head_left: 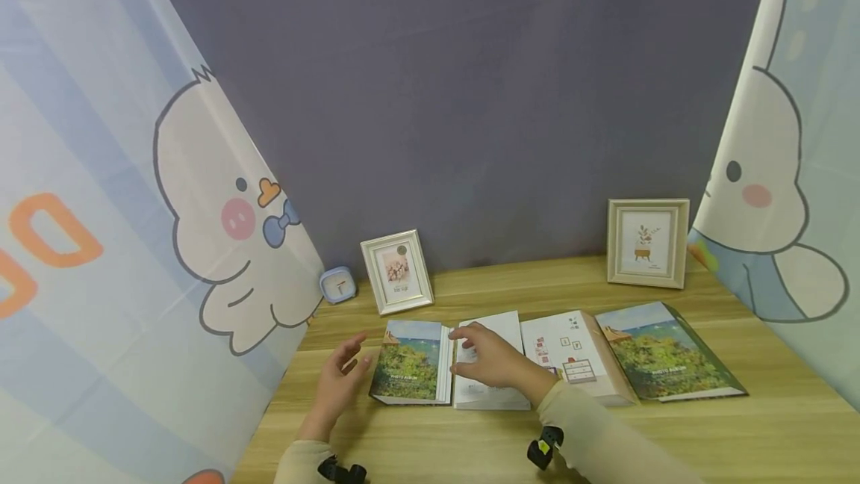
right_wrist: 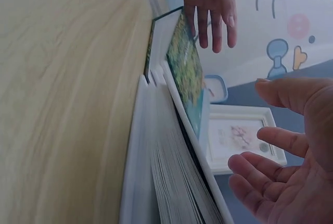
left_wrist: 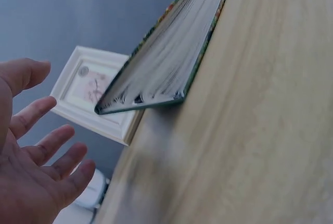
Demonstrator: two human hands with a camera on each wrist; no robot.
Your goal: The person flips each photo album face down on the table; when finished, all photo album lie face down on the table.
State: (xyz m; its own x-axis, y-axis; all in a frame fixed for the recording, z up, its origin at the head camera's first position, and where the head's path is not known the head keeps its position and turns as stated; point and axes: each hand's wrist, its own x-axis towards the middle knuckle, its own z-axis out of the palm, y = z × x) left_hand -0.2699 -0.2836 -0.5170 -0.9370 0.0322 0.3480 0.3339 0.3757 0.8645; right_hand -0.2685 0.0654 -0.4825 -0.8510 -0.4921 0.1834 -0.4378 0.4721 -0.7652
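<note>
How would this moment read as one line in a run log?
left hand: open, beside photo album | right hand: open, over white pages | second album: lying to the right

Soft even light (blurry wrist views)

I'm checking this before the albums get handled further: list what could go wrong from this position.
1. The left hand hovers open beside the left photo album without gripping it, so a nudge might slide the album along the table.
2. The right hand rests on the album's open white pages; pressing there could crease them.
3. The small white picture frame and the little blue clock stand just behind; a pushed album might tip them.
</note>
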